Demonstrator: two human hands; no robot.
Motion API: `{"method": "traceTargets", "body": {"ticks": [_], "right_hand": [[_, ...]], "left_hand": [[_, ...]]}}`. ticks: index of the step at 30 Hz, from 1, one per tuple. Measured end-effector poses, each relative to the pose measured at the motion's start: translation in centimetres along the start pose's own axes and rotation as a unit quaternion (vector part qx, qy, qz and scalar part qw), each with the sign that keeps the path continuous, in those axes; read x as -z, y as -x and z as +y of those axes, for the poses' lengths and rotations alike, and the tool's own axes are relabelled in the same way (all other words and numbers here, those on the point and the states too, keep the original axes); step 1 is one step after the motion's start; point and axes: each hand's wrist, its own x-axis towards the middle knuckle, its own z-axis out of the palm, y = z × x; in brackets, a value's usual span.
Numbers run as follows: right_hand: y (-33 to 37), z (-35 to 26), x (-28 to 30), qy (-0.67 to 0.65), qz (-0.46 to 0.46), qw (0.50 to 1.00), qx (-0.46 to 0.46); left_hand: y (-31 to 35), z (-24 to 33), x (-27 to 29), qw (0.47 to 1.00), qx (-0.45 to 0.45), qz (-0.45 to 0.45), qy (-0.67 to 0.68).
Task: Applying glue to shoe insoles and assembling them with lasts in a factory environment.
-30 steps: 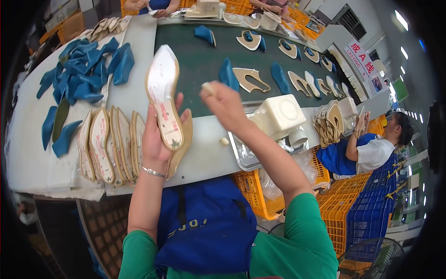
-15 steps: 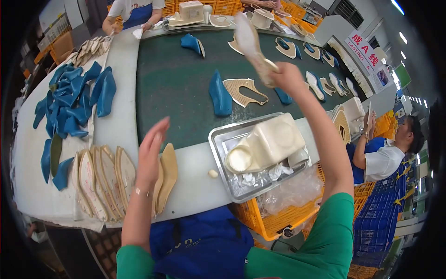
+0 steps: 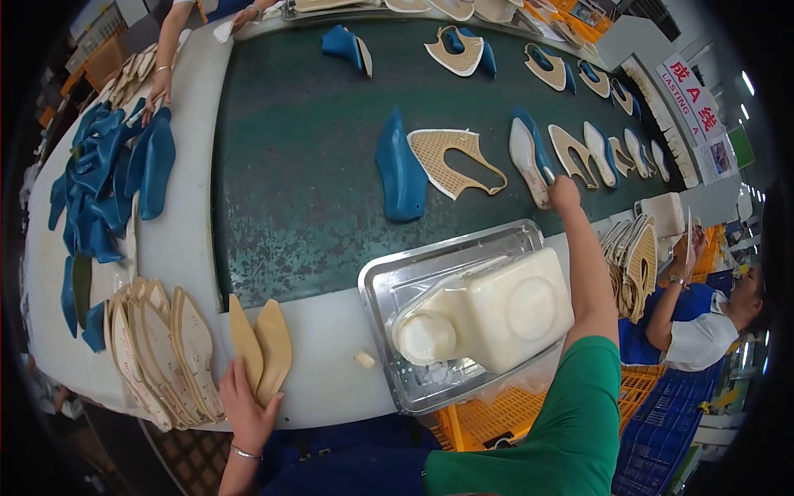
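Note:
Near the table's front edge, my left hand (image 3: 251,415) closes round the lower ends of two tan insoles (image 3: 274,347), thumb on one and fingers on the other. My right hand (image 3: 565,193) is closed at the heel end of a pale insole (image 3: 524,149), which lies along a blue shoe last (image 3: 536,132) on the green surface. A short whitish stick (image 3: 548,175) pokes out of the right fist; the rest of it is hidden. Left of there lie a perforated tan shoe upper (image 3: 451,157) and another blue last (image 3: 399,169).
A metal tray (image 3: 382,277) holds a cream-coloured container (image 3: 517,310). Stacked insoles (image 3: 149,355) and piled blue lasts (image 3: 103,182) lie at left. More uppers and lasts line the green belt (image 3: 281,157). One co-worker's hand (image 3: 157,87) reaches into the lasts; another person (image 3: 686,306) stands at right.
My right hand has lowered the pale insole from the air onto a last at the right. My left hand has come down onto the tan insoles. A co-worker's hand has reached the blue lasts.

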Motion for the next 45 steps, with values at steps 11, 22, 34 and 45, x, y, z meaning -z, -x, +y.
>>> {"method": "traceTargets", "body": {"ticks": [11,22,34,45], "right_hand": [[7.4,-5.2,17.9,-0.332,0.068,0.928,0.155],[38.4,-15.7,28.9,-0.570,0.079,0.770,0.275],[52.8,-31.1,22.5,-0.696,-0.141,0.637,0.299],[45.7,-31.5,22.7,-0.546,0.081,0.773,0.314]], "left_hand": [[1.5,-1.5,0.2,0.997,0.027,0.037,0.056],[4.4,-4.9,0.3,0.957,-0.082,0.118,0.252],[7.0,-1.2,3.3,0.528,0.035,-0.172,0.831],[8.2,-3.4,2.1,0.498,-0.025,-0.208,0.841]]}}
